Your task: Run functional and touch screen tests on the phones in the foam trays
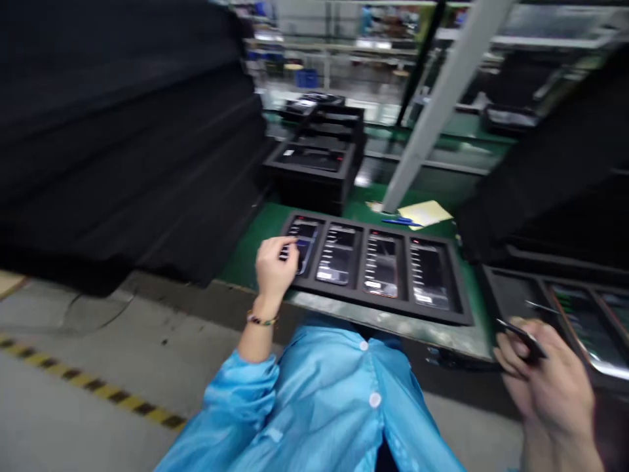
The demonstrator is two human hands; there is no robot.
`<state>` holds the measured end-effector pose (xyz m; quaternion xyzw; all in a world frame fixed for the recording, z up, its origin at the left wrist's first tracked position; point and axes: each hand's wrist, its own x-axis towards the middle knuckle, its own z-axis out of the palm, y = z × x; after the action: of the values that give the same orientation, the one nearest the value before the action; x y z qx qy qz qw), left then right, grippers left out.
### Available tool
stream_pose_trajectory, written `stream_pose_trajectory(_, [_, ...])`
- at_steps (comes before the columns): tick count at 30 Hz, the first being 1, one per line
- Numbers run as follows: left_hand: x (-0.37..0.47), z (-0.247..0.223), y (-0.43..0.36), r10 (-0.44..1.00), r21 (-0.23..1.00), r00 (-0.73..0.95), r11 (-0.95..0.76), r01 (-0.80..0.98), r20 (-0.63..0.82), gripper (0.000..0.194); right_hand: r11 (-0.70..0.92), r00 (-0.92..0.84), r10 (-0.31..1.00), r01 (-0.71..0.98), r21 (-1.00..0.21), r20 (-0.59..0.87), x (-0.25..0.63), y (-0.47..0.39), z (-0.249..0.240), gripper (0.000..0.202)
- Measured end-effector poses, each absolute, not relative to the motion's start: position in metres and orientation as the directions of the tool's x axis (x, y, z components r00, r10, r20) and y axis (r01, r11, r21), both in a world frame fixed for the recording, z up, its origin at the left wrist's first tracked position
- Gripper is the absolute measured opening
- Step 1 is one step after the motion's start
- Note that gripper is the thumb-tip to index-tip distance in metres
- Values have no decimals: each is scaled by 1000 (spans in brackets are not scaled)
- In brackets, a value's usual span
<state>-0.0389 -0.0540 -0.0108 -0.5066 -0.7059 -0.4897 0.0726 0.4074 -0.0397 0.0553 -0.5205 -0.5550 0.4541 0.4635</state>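
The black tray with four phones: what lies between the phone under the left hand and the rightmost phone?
Two more phones, each in its own compartment; head view.

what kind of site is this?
Likely an electronics assembly line: a black tray of phones on a green conveyor belt, stacked trays behind, and the worker's blue antistatic-style smock.

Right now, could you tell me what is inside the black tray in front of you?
The black tray holds four phones, one per compartment, screens lit. The left hand covers part of the leftmost phone; nothing beneath the phones shows.
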Motion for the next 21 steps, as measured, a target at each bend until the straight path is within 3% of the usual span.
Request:
stream_pose_trajectory(3, [-34,-2,-37,669,620,-443,-34,784,597,19,-38,116,992,-48,-998,-43,419,-33,28,26])
stream_pose_trajectory(6, [-9,17,-17,752,598,-298,-155,786,587,17,-100,49,993,-128,-987,-107,421,-30,15,28])
stream_pose_trajectory(9, [27,38,11,875,545,108,-385,745,472,17,-155,-36,988,-105,-982,-152,423,-31,8,38])
stream_pose_trajectory(11, [51,48,32,864,535,382,-503,679,327,23,-166,-50,985,-12,-986,-165,428,-32,5,43])
stream_pose_trajectory(13, [72,52,51,802,531,550,-579,619,234,30,-138,-70,987,131,-982,-148,432,-32,3,40])
stream_pose_trajectory(17, [92,49,77,726,492,668,-646,583,161,37,-76,-145,981,327,-942,-130,435,-32,7,28])
stream_pose_trajectory(21, [84,48,94,788,485,600,-581,653,137,36,-125,-101,980,355,-926,-171,433,-31,16,27])
